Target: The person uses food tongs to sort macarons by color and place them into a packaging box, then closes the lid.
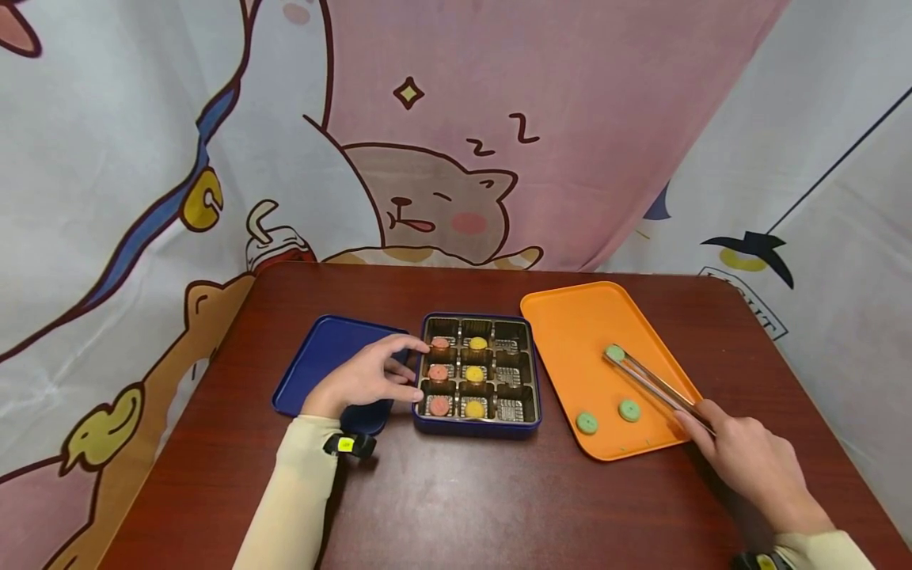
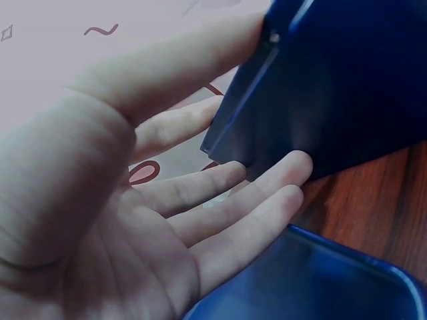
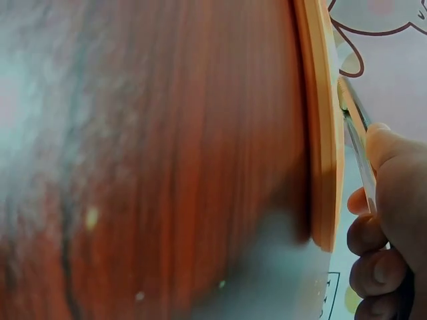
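A blue lid point(image 1: 317, 360) lies flat on the worktop point(image 1: 456, 491) left of centre, its right part under the left hand point(image 1: 366, 380). That hand rests over the lid's right edge with fingers stretched out and only loosely bent; its fingertips touch the left wall of the blue box point(image 1: 476, 427). In the left wrist view the fingers point(image 2: 260, 207) lie nearly straight against the box's dark blue side, pinching nothing.

The box stands at the middle of the worktop, just right of the lid. It holds a tray of nine compartments in three columns. The left column carries three pink sweets point(image 1: 438, 372), the middle column three yellow sweets point(image 1: 475, 374), and the right column shows only bare foil cups point(image 1: 507, 376).

Just right of the box lies an orange tray point(image 1: 570, 332), reaching toward the worktop's right edge. Two green sweets point(image 1: 629, 410) lie apart near its front edge. A third green sweet point(image 1: 614, 353) sits further back near the tray's right rim, caught between the tips of metal tongs point(image 1: 659, 388).

The right hand point(image 1: 751, 463) is at the front right corner of the worktop, fingers curled round the tongs' handle end, just outside the tray's rim. The right wrist view shows curled fingers point(image 3: 377, 267) round the tongs beside the tray's edge.
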`<state>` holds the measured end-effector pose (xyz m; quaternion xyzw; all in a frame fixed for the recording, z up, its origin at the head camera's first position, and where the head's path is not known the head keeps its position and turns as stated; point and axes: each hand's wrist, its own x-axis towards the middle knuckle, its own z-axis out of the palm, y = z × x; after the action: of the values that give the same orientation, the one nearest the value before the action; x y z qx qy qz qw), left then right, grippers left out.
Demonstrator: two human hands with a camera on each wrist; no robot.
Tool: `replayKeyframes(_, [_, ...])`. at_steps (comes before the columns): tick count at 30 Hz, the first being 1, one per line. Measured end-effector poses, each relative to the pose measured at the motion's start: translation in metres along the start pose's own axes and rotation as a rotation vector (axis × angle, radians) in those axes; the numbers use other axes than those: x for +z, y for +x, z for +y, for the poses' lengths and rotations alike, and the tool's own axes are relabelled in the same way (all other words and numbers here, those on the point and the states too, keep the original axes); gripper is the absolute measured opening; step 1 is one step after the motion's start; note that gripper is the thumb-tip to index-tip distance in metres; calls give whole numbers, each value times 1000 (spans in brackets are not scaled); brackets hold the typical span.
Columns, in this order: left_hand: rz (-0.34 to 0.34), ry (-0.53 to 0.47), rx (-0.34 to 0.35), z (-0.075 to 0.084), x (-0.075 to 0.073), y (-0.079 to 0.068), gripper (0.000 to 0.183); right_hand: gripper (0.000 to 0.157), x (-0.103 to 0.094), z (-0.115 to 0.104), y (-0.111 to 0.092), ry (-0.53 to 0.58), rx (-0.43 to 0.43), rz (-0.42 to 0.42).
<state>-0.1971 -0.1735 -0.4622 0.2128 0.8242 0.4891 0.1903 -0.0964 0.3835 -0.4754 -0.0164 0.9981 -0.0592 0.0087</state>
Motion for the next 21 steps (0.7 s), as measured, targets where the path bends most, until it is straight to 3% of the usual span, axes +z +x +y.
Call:
replayKeyframes(7, [3, 5, -4, 1, 0, 0, 70, 49, -4, -12, -1, -10, -15, 19])
replayKeyframes(21, [1, 0, -11, 0, 0, 0, 71, 29, -9, -47, -8, 6, -169, 175])
